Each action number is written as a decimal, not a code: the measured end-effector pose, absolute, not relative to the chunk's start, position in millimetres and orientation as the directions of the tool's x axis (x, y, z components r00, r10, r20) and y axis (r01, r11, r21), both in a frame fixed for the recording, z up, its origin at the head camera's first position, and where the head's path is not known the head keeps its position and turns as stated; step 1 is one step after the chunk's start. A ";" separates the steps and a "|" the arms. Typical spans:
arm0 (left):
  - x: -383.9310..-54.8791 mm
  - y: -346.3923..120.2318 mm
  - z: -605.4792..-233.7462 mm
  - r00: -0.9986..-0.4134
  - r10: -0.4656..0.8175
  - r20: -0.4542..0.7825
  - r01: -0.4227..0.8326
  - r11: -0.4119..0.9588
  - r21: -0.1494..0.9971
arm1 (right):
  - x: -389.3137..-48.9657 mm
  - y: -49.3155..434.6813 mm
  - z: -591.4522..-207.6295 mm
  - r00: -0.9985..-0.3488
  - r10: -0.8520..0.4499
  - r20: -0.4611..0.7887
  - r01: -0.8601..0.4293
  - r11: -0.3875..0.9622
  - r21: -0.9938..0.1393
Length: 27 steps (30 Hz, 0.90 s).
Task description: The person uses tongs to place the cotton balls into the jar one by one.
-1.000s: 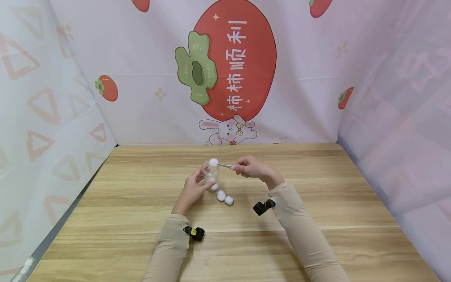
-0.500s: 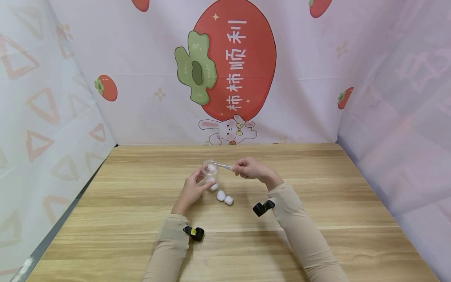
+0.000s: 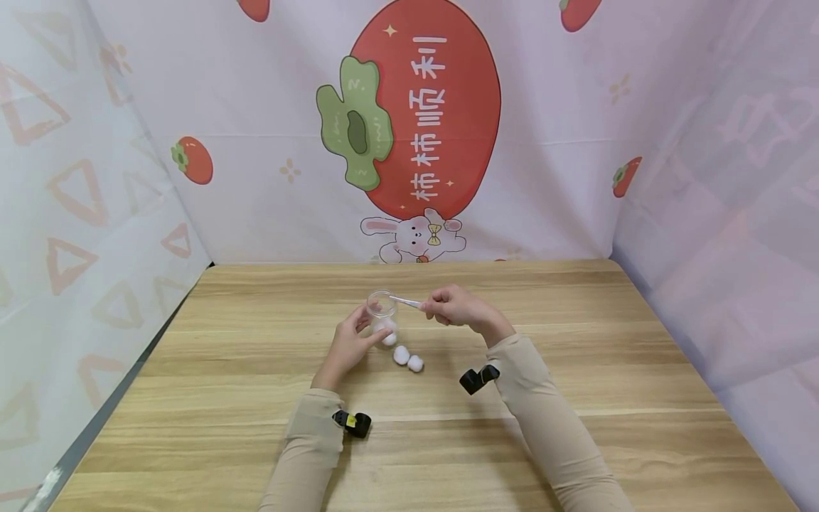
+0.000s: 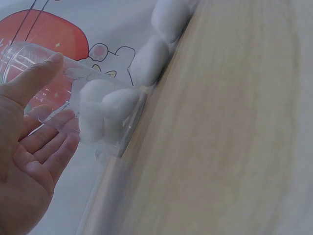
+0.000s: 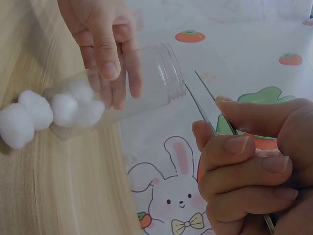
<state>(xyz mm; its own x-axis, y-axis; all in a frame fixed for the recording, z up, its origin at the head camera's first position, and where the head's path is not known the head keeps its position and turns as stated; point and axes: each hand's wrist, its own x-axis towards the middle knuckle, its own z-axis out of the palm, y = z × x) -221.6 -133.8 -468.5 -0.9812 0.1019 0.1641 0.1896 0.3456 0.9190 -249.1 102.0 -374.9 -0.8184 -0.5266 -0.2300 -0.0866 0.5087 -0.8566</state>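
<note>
My left hand (image 3: 350, 339) grips a clear jar (image 5: 151, 73) that stands upright on the table, thumb on one side and fingers on the other. Several white cotton balls (image 5: 65, 110) lie at the bottom of the jar. In my right hand (image 3: 457, 304) I hold metal tweezers (image 5: 199, 105), pinched between thumb and fingers. The tips are parted by the jar's mouth, with nothing between them. Two more cotton balls sit side by side on the table by the jar's base, one nearer (image 3: 415, 364) and one closer to the jar (image 3: 401, 355).
The wooden table (image 3: 544, 427) reaches back to a printed cloth (image 3: 550, 142) with a large persimmon and a rabbit. Cloth walls stand on the left (image 3: 83, 213) and right (image 3: 723, 213). A black wrist camera (image 3: 357, 425) is strapped to the left sleeve, another (image 3: 471, 379) to the right.
The cotton ball that the tweezers held at the jar's mouth has been let go and has dropped inside to the others. The tweezers' tips are now bare. Both hands have hardly moved.
</note>
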 end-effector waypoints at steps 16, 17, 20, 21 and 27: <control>-222.0 -133.0 -468.0 -0.983 0.100 0.152 0.177 0.342 0.923 | -242.4 111.1 -380.7 -0.820 -0.531 -0.212 -0.089 0.485 -0.870; -222.0 -133.4 -468.1 -0.983 0.102 0.156 0.182 0.339 0.923 | -241.9 111.8 -380.9 -0.821 -0.531 -0.212 -0.090 0.486 -0.869; -221.9 -134.8 -468.8 -0.981 0.105 0.161 0.188 0.334 0.924 | -239.7 114.2 -381.4 -0.821 -0.531 -0.208 -0.093 0.485 -0.869; -221.8 -135.1 -468.9 -0.981 0.107 0.163 0.190 0.332 0.924 | -238.9 115.1 -381.8 -0.821 -0.534 -0.204 -0.096 0.480 -0.872; -221.3 -135.7 -468.2 -0.978 0.117 0.172 0.202 0.337 0.920 | -234.8 120.2 -387.8 -0.814 -0.554 -0.177 -0.112 0.448 -0.887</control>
<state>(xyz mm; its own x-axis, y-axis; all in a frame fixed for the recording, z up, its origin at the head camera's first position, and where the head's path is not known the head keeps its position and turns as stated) -221.3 -135.7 -468.2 -0.9782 0.1167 0.1717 0.2016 0.3366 0.9198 -234.8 120.2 -387.8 -0.8136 -0.5537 -0.1772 -0.1117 0.4479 -0.8871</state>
